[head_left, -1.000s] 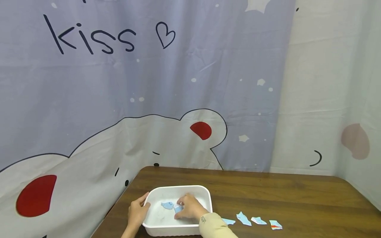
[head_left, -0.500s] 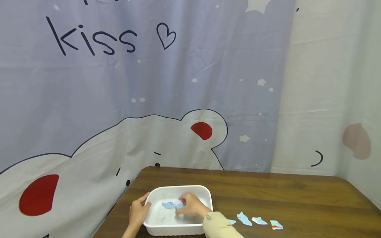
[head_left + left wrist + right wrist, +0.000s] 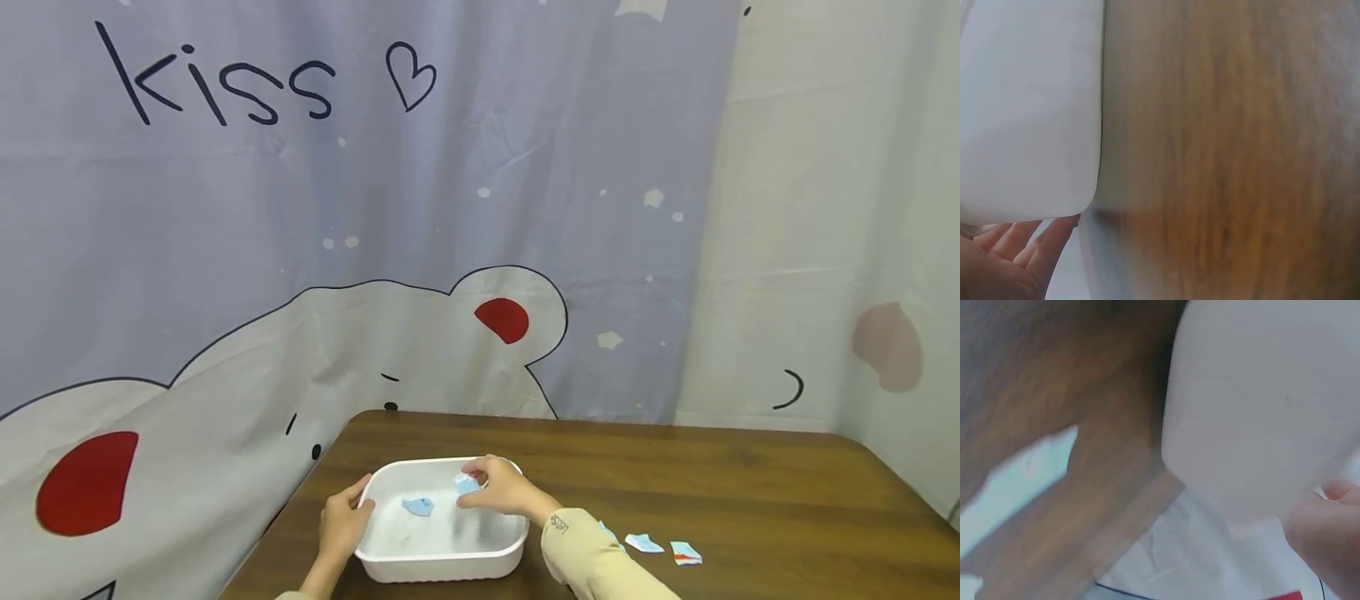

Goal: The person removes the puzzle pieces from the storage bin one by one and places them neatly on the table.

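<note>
In the head view my left hand (image 3: 343,518) grips the left end of a white plastic basin (image 3: 442,567), thumb over the rim and fingers along the outside. The left wrist view shows these fingers (image 3: 1047,250) against the basin's outer wall. My right hand (image 3: 506,487) pinches a light blue and white torn paper piece (image 3: 467,485) over the basin's right half. A second blue piece (image 3: 418,506) lies on the basin floor. Close up in the right wrist view, the basin's side (image 3: 1260,406) fills much of the picture, my right hand (image 3: 1329,534) at its edge, the pinched piece hidden.
On the wooden table (image 3: 750,492), to the right of the basin, lie more torn pieces: a blue and white one (image 3: 644,543), one with a red stripe (image 3: 686,553), and another partly behind the right sleeve (image 3: 600,558). A printed curtain (image 3: 450,208) hangs behind the table.
My right hand has picked up the blue and white paper piece from the basin floor and lifted it up and to the right. The left hand keeps its grip on the basin.
</note>
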`<state>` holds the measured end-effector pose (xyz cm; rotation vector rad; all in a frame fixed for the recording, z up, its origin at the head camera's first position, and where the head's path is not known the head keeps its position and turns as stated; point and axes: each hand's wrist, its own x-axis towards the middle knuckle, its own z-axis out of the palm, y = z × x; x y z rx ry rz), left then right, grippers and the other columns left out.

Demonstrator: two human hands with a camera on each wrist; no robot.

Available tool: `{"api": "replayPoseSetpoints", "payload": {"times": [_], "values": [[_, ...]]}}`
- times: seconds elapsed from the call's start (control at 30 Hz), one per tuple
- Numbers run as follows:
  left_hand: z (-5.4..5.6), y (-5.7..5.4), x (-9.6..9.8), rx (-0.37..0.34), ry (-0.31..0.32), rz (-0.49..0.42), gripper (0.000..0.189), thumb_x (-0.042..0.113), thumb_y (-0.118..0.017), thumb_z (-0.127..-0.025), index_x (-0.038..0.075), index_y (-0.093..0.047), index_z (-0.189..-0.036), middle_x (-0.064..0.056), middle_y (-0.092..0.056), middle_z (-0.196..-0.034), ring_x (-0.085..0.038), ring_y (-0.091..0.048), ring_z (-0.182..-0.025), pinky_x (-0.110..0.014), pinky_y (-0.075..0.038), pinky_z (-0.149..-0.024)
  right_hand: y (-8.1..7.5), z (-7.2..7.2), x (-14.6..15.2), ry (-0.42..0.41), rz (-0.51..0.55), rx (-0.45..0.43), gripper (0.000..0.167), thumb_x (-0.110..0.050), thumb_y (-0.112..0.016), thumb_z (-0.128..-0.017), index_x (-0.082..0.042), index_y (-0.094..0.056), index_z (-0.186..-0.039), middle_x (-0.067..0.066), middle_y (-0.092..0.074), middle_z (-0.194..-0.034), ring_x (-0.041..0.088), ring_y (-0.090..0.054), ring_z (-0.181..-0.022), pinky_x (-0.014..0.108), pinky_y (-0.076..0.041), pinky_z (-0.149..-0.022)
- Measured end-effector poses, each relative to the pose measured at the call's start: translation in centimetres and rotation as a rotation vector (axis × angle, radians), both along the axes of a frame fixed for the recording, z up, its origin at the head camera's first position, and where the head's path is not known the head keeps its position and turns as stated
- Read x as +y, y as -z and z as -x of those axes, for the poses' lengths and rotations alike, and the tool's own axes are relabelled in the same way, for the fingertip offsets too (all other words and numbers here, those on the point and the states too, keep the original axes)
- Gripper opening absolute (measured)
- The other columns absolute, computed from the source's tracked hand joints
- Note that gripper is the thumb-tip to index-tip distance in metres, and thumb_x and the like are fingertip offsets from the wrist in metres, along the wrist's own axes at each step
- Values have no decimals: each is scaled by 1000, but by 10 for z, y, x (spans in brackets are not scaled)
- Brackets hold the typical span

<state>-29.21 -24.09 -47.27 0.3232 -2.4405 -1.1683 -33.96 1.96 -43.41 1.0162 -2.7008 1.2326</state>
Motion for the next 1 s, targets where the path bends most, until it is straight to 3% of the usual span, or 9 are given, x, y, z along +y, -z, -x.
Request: {"api": "replayPoseSetpoints", "payload": {"times": [0.2,0.4,0.7,1.0], "values": [[1,-1,1,-10,3,0,43,11,-59,-84,5,-64,-126,-21,-69,-113,-47,-57,-119,-51,-48,-83,-14,-1,27,37,36,-28,52,-20,-77,-77,6,-63,-120,12,-62,-102,20,-58,-94,23,-49,-76],[3,-2,-1,0,8,8,44,10,-58,-84,4,-63,-127,-22,-69,-113,-47,-57,-120,-54,-47,-85,-17,2,58,77,79,-20,54,-19,-77,-78,9,-61,-121,15,-63,-105,20,-59,-93,21,-50,-75],[2,-3,0,-20,9,10,44,11,-58,-85,5,-62,-128,-22,-68,-115,-49,-55,-121,-53,-47,-83,-9,2,112,124,112,-13,54,-18,-77,-79,12,-60,-120,18,-65,-103,16,-60,-87,19,-49,-73],[0,-2,0,-34,20,3,44,11,-58,-86,4,-61,-129,-22,-67,-116,-48,-54,-123,-53,-46,-87,6,-15,172,173,88,-36,56,-18,-77,-79,15,-58,-120,15,-64,-101,13,-59,-86,19,-49,-73]]}}
